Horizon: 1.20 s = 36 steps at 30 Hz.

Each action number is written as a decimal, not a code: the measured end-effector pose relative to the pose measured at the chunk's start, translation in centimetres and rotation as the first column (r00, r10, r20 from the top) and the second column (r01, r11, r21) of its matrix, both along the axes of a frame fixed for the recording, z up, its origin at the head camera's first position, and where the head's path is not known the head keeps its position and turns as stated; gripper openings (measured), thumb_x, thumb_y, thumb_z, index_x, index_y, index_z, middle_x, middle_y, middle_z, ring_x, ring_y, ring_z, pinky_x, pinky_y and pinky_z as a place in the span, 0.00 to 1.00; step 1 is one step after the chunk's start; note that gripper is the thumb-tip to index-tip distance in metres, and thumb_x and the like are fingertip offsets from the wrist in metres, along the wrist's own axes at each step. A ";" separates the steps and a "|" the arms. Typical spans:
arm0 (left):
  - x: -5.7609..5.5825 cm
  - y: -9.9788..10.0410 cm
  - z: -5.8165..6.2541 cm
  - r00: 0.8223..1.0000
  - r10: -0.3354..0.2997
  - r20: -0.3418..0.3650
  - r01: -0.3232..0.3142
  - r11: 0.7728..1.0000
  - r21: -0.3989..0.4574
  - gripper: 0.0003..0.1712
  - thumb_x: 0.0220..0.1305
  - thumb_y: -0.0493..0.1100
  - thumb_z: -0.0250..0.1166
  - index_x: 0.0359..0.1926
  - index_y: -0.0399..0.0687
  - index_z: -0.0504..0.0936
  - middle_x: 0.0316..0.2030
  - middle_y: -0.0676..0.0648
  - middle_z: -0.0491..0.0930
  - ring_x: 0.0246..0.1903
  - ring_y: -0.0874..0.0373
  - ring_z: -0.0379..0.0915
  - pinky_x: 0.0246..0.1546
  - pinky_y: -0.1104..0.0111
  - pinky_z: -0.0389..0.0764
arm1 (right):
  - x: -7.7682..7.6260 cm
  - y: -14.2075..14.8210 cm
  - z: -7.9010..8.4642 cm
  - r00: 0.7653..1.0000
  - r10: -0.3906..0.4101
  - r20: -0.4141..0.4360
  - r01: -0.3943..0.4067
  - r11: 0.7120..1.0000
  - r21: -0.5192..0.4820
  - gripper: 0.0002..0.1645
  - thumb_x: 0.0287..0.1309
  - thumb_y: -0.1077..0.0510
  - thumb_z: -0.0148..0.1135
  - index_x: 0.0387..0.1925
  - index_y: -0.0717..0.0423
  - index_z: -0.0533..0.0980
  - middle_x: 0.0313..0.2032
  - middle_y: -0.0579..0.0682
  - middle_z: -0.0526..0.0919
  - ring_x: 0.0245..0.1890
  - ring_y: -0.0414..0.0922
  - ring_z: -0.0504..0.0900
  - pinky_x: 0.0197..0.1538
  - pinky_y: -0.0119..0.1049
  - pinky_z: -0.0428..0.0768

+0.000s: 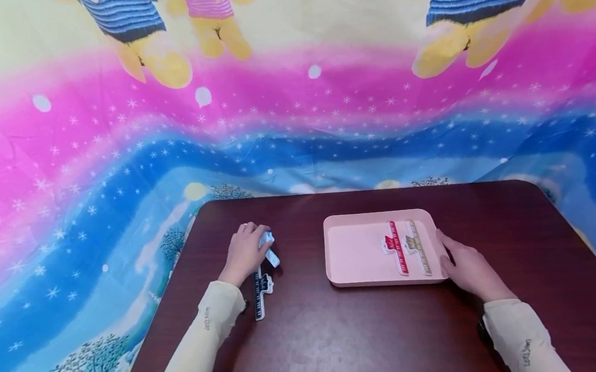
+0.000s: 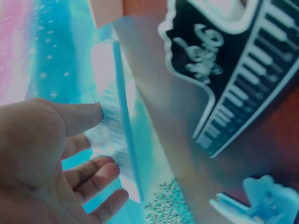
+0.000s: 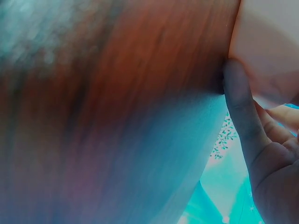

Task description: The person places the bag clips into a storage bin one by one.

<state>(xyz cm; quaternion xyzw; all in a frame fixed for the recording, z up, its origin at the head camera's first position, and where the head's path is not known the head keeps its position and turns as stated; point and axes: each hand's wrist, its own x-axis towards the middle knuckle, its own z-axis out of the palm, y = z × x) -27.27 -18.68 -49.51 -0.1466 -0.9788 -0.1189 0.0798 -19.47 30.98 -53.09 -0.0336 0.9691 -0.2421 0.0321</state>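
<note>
My left hand (image 1: 245,251) pinches a light blue clip (image 2: 117,116) between thumb and fingers; in the left wrist view it appears nearly edge-on. On the table just by that hand lies a black clip (image 1: 258,297) with a piano-key pattern. Another light blue clip part (image 2: 261,200) shows low in the left wrist view, its spring visible. My right hand (image 1: 467,266) holds the right side of a pink tray (image 1: 358,280), thumb against its edge. Inside the tray lie a red piano-key clip (image 1: 397,248) and a gold one (image 1: 420,249), side by side.
The dark brown table (image 1: 311,348) has rounded far corners. Behind it hangs a patterned cloth (image 1: 291,93) with bears and snowflakes, which drops down past the table's sides.
</note>
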 end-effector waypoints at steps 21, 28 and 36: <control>0.3 0.2 1.5 0.997 -0.026 0.072 -0.001 0.939 0.344 0.14 0.72 0.51 0.67 0.50 0.52 0.75 0.43 0.47 0.78 0.38 0.52 0.76 0.42 0.58 0.85 | 0.1 0.1 0.1 1.000 -0.010 0.001 0.010 1.000 0.003 0.41 0.72 0.59 0.55 0.79 0.66 0.52 0.72 0.76 0.63 0.68 0.72 0.68 0.65 0.69 0.71; 0.5 0.1 1.8 0.991 -0.064 0.115 0.009 0.905 0.426 0.15 0.76 0.50 0.63 0.58 0.54 0.75 0.45 0.45 0.84 0.39 0.54 0.82 0.40 0.58 0.88 | 0.2 0.1 0.1 1.000 -0.021 0.019 0.021 1.000 -0.009 0.42 0.73 0.59 0.56 0.80 0.65 0.51 0.73 0.75 0.62 0.68 0.72 0.69 0.65 0.69 0.71; 0.6 -0.1 1.8 0.993 -0.054 0.107 -0.008 0.860 0.510 0.14 0.76 0.51 0.63 0.55 0.53 0.77 0.45 0.46 0.84 0.42 0.52 0.84 0.46 0.54 0.87 | 0.0 0.1 0.2 1.000 -0.015 0.023 0.015 1.000 -0.014 0.42 0.73 0.59 0.55 0.80 0.66 0.50 0.72 0.75 0.62 0.67 0.71 0.69 0.66 0.69 0.70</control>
